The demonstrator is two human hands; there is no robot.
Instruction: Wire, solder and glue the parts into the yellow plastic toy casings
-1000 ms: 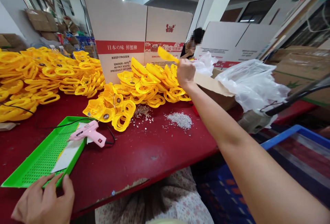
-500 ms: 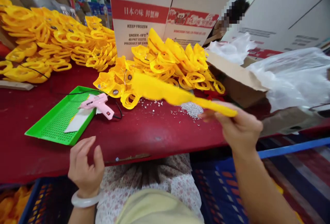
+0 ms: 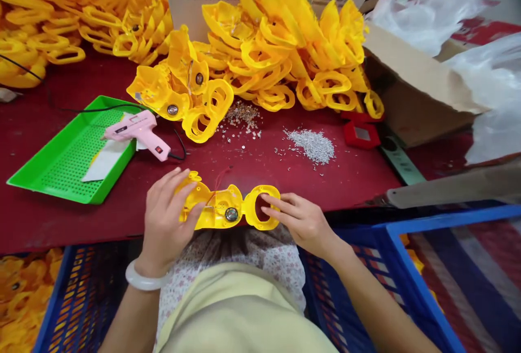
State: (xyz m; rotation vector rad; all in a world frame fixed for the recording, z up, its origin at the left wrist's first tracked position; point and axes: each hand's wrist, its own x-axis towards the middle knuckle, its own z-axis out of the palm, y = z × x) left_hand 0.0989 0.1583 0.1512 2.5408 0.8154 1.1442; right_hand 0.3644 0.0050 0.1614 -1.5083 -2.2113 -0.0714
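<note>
A yellow plastic piece with a ring handle and a small round metal part lies across the near edge of the red table. My left hand grips its left end, fingers curled over it. My right hand holds the ring-handle end with its fingertips. A white bangle sits on my left wrist.
A big heap of yellow pieces lies at the back, with another heap at far left. A pink glue gun rests on a green tray. Small silver bits, a red block, a cardboard box and blue crates are nearby.
My right hand brought the yellow piece down from mid-air to the table's near edge. My left hand rose from my lap and took its other end. The view tilted downward.
</note>
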